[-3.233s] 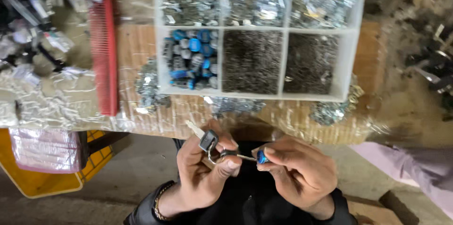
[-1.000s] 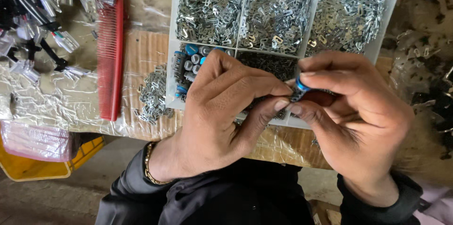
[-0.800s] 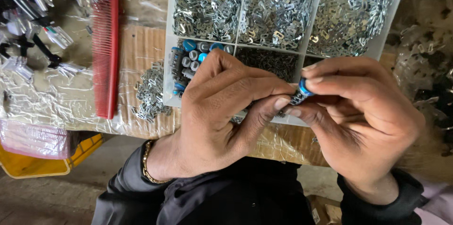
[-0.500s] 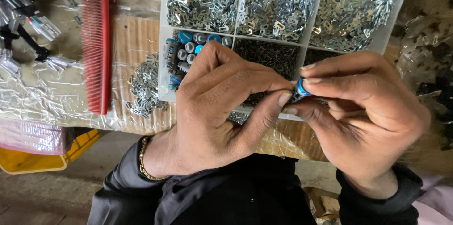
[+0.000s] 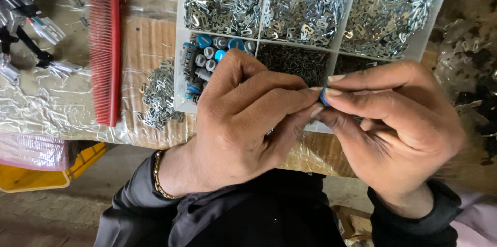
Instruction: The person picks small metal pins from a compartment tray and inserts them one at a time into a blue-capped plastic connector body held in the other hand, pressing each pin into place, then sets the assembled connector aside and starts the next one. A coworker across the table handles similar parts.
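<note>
My left hand (image 5: 243, 115) and my right hand (image 5: 398, 122) meet fingertip to fingertip just in front of the white compartment tray (image 5: 179, 71). Between the tips sits a small blue-capped part (image 5: 324, 97), pinched by my right thumb and forefinger, with my left fingers closed against it; what else my left hand grips is hidden. Behind my left hand a tray compartment holds several blue and grey cylinders (image 5: 207, 55). The back compartments are full of small silver metal clips (image 5: 305, 3).
A long red comb (image 5: 105, 45) lies on the plastic-covered bench left of the tray, with a loose heap of silver clips (image 5: 158, 94) beside it. Black and clear parts (image 5: 31, 29) lie at far left. A yellow crate (image 5: 46, 172) sits below the bench edge.
Both hands stayed joined on the blue-capped part, with only small finger shifts. The view has drifted a little, so the tray and comb sit slightly higher and further left.
</note>
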Available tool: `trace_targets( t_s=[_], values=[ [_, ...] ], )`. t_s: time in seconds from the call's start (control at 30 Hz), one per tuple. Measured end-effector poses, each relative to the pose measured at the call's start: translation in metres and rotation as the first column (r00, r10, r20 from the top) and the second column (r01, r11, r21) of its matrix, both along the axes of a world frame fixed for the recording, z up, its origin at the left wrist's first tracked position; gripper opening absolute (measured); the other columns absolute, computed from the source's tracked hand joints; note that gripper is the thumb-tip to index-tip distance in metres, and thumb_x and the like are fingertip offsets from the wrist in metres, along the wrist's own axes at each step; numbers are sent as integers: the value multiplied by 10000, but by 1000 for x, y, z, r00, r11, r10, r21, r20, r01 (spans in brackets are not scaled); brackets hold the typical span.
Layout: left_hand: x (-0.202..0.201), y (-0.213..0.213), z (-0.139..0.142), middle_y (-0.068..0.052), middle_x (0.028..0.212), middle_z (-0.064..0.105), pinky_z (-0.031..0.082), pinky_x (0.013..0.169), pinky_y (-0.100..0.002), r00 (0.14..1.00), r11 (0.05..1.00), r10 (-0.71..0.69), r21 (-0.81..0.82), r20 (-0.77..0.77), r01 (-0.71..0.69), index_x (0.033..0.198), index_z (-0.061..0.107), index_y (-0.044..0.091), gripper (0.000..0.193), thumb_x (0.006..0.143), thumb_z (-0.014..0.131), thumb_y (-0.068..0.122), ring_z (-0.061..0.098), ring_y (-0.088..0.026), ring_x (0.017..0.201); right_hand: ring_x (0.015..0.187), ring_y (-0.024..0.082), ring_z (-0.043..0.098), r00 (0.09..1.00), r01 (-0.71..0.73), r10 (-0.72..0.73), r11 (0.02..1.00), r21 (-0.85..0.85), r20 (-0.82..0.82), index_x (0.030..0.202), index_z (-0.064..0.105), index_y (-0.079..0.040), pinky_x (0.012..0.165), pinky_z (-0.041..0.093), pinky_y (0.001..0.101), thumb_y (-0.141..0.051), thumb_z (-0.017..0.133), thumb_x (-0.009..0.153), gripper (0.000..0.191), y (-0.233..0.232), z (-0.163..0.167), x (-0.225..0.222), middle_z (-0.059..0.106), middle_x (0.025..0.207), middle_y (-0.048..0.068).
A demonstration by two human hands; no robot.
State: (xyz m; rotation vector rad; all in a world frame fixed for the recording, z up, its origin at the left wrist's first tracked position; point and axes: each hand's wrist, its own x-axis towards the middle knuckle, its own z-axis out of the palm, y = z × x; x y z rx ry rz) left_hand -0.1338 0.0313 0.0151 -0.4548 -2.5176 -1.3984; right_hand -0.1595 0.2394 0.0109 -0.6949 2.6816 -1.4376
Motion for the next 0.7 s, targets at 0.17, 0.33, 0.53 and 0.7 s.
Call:
trace_targets(
  t_s=[0.17, 0.33, 0.53, 0.7],
  values=[
    [-3, 0, -2, -53, 1029, 732, 434, 756, -348, 999, 998, 26, -59, -39, -28, 1069, 750, 47, 235, 895, 860, 160, 573, -219, 852, 935, 139, 741, 994, 33, -17, 988, -152, 108, 1058, 667, 20, 738, 651, 211, 11, 786, 881, 213, -7, 6, -5, 675, 1156, 162],
    [-4, 3, -4, 2, 1073, 676, 392, 858, -406, 996, 914, 8, -404, -88, -43, 1073, 755, 84, 199, 902, 792, 179, 527, -240, 971, 1022, 170, 736, 977, 102, -68, 981, -162, 200, 1134, 650, 41, 783, 654, 210, 69, 770, 920, 246, -4, 4, 1, 682, 1221, 197],
    [-10, 7, -1, -24, 965, 674, 410, 824, -427, 999, 895, 34, -444, -27, -43, 981, 740, 79, 170, 951, 797, 236, 542, -259, 929, 1107, 194, 719, 969, 115, -62, 970, -215, 241, 1184, 625, 56, 841, 653, 230, 88, 747, 929, 284, -4, 4, 2, 671, 1270, 210],
    [-6, 0, 0, -23, 1053, 731, 447, 814, -348, 1000, 995, -5, -100, 5, 5, 1070, 713, 68, 162, 957, 827, 55, 566, -196, 869, 1164, 247, 716, 984, 23, 10, 983, -180, 180, 1188, 597, 94, 890, 693, 292, 119, 718, 920, 295, -2, 6, -3, 620, 1305, 255]
  ],
)
